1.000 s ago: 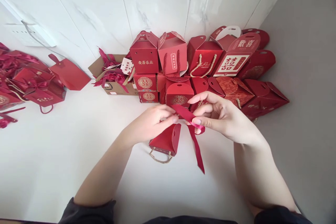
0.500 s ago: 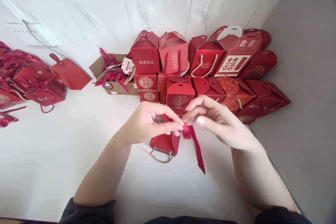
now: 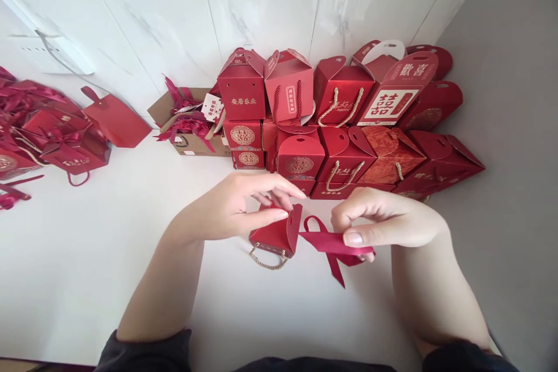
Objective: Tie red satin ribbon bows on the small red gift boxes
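Note:
A small red gift box (image 3: 275, 235) with a twisted gold cord handle stands on the white table in front of me. My left hand (image 3: 250, 203) hovers over its top, fingers apart and nothing seen between them; whether a fingertip touches the box I cannot tell. To the right, my right hand (image 3: 383, 218) pinches a dark red satin ribbon (image 3: 325, 242) between thumb and fingers. The ribbon has a loop at its upper left and a tail hanging down below the hand.
Stacked red gift boxes (image 3: 300, 157) line the wall behind my hands. Left of them is a cardboard box (image 3: 203, 148) holding ribbons and tags. A pile of ribboned red boxes (image 3: 65, 128) and a red tag-shaped bag (image 3: 117, 119) lie far left. A grey wall (image 3: 510, 186) bounds the right.
My hands have moved apart. The right hand has drawn the ribbon to the right, away from the left hand, whose fingers have opened and let it go.

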A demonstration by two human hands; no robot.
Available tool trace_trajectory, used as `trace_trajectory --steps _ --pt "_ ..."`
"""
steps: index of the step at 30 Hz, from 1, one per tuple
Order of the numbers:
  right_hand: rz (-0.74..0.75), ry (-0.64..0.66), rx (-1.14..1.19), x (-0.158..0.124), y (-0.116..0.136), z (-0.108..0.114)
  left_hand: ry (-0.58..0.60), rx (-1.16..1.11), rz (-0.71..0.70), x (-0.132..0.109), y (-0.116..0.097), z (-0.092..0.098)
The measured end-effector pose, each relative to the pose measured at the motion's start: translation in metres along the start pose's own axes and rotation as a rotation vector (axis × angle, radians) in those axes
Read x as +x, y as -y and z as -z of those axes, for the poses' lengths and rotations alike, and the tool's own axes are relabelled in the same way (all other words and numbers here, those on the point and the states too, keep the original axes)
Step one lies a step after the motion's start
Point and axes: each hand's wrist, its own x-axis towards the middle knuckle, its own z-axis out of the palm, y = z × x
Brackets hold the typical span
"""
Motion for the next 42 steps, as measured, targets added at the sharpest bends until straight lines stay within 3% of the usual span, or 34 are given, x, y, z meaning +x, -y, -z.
trace_trajectory --steps 4,7,11,19,32,39,42 --pt "-0.132 0.055 -0.25 0.003 -0.005 0.011 0.075 0.233 0.093 0.005 0.015 -0.001" --pt "-0.2 0.063 -0.289 0.014 -0.017 0.016 0.143 0.285 0.161 0.01 0.024 -0.006" --pt "-0.224 0.042 -0.252 0.022 -0.025 0.018 0.199 0.295 0.142 0.014 0.028 -0.01" --pt "-0.201 0.043 -0.35 0.015 -0.018 0.018 0.225 0.306 0.153 0.015 0.03 -0.012" --pt "-0.301 -0.096 -0.509 0.02 -0.028 0.015 0.297 0.237 0.143 0.021 0.032 -0.023" --pt "-0.252 -0.076 -0.555 0.021 -0.028 0.012 0.243 0.185 0.128 0.024 0.03 -0.022" --pt "-0.217 -0.192 -0.529 0.025 -0.026 0.006 0.165 0.215 0.145 0.019 0.028 -0.015"
